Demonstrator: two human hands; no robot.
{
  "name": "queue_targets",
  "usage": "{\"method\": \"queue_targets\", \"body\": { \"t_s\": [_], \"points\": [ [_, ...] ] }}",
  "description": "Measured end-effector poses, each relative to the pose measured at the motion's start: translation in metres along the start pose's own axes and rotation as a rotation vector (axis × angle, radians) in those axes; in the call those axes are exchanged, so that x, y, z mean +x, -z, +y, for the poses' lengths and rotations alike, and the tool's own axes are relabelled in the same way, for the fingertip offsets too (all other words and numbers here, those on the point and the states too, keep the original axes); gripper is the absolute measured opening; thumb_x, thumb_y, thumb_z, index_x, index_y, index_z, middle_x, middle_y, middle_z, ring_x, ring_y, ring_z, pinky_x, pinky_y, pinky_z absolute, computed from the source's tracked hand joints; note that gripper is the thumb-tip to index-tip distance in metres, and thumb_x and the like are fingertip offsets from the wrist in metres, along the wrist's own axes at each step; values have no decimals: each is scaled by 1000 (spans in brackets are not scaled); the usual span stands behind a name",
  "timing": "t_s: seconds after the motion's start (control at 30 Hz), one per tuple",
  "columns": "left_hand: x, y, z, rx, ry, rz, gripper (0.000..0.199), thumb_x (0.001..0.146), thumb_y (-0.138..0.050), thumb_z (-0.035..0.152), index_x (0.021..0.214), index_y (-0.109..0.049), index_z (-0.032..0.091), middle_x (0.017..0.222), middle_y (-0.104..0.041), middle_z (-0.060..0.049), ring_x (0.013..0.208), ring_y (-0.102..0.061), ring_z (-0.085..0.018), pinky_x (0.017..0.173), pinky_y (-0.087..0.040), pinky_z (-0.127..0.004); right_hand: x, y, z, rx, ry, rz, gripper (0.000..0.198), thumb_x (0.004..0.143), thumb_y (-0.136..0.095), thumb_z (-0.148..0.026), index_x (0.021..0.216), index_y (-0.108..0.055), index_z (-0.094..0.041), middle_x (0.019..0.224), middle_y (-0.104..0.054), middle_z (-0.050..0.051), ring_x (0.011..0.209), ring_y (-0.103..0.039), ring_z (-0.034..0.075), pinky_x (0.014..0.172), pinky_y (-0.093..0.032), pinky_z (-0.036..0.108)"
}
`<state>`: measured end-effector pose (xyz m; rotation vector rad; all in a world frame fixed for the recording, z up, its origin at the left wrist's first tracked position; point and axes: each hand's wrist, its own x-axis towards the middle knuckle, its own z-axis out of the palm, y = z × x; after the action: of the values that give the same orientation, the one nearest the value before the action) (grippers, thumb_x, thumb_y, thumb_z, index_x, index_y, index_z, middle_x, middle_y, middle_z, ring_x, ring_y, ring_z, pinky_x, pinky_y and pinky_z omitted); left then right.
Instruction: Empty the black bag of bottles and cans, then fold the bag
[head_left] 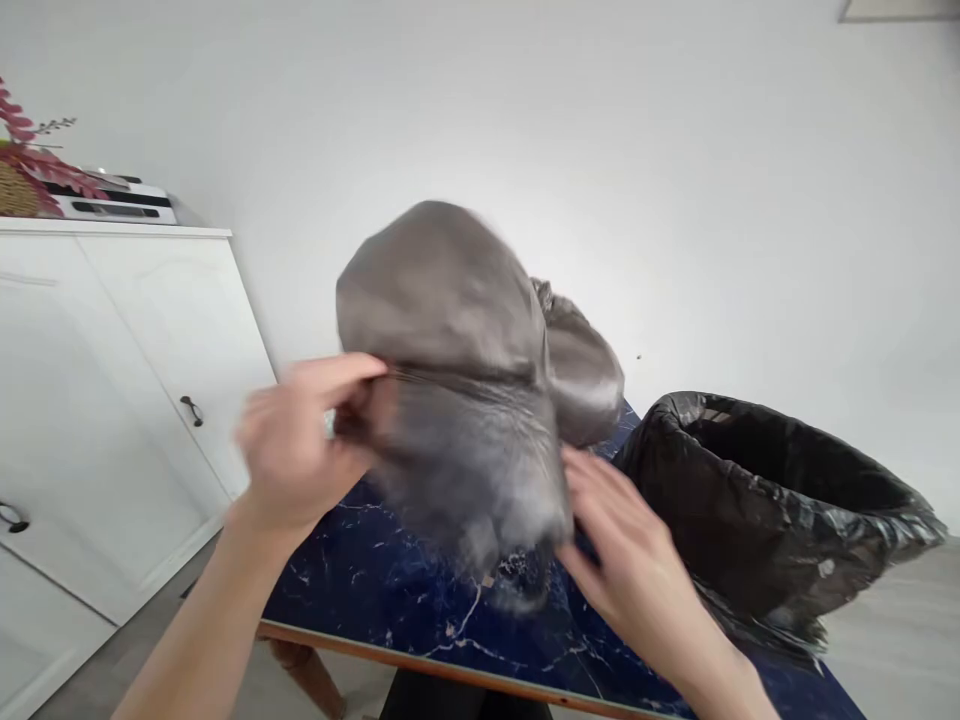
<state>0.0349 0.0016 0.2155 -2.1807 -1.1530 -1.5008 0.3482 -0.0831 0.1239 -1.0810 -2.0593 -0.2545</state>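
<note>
Both your hands are on a grey plastic bag (465,380) held up above the blue marble table (390,590).

Your left hand (300,450) pinches the bag's left edge between thumb and fingers, closed on the film at about mid-height (the picture is blurred there). Your right hand (622,560) lies against the bag's lower right side with fingers spread; you cannot tell whether it grips or only touches. The bag is puffed with air, clear of the table. Right of the bag, a bin lined with black plastic (765,500) stands on the table. Left of the bag, well apart, is a white cabinet (112,400).
</note>
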Motion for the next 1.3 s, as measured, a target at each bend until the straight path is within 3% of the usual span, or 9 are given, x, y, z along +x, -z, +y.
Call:
{"method": "queue_targets", "body": {
  "t_s": [0.1,0.23,0.47,0.63,0.73,0.83,0.97,1.13,1.3],
  "points": [
    [-13,-14,-28,48,11,-605,13,82,-58,17,87,-67,25,73,-70,0,64,-65,-19,59,-42,-31,-17,-29,24,72,-239,-628,10,105,-55,-26,100,-64,-24,98,-78,6,94,-77,27,75,-54,35],
    [-19,-25,-43,-43,213,-1105,14,77,-54,16,82,-62,25,66,-59,1,61,-56,-20,58,-34,-30,-28,-20,33,195,-395,-813,17,105,-54,-36,91,-56,-26,90,-73,1,84,-70,23,69,-44,30],
    [-9,-7,-24,-163,296,-1105,12,76,-56,16,83,-60,26,61,-36,5,55,-31,-16,54,-21,-30,-20,19,24,309,-514,-621,17,105,-54,-41,95,-59,-28,114,-79,6,105,-75,28,85,-58,36],
    [-14,13,-20,-384,293,-1095,15,87,-73,34,83,-62,25,60,-46,5,54,-41,-14,52,-28,-28,-32,35,11,352,-620,-126,26,108,-50,-50,99,-59,-28,140,-73,12,126,-71,30,93,-63,37],
    [-16,27,-27,-749,312,-1503,43,69,-95,55,88,-71,25,67,-69,-1,56,-62,-19,51,-44,-28,-47,48,8,412,-582,-392,25,100,-67,-52,106,-71,-28,128,-79,9,116,-75,28,91,-64,32],
    [-8,26,-34,-980,264,-1464,52,73,-92,66,98,-76,24,86,-80,-10,70,-73,-23,61,-55,-31,-55,65,10,512,-561,-807,29,93,-78,-50,119,-80,-38,122,-80,1,112,-77,26,92,-62,27],
    [2,-21,-24,-668,246,-1128,35,103,-66,57,116,-75,27,112,-79,-6,94,-74,-20,80,-58,-30,-38,71,3,569,-670,-741,35,105,-60,-61,128,-76,-40,143,-71,1,134,-66,26,106,-56,30],
    [-22,-130,12,-376,-119,-1071,53,89,-78,65,124,-75,25,145,-67,-14,134,-61,-37,109,-49,-45,-14,36,-19,491,-519,-802,32,109,-53,-51,119,-74,-29,128,-75,4,115,-71,25,102,-55,35],
    [-28,-194,30,-275,-178,-1182,21,92,-81,43,94,-77,23,103,-82,-8,99,-77,-30,88,-53,-37,-20,22,-23,472,-442,-831,20,109,-55,-38,118,-71,-29,126,-75,3,112,-72,24,100,-54,35]
  ]
}}
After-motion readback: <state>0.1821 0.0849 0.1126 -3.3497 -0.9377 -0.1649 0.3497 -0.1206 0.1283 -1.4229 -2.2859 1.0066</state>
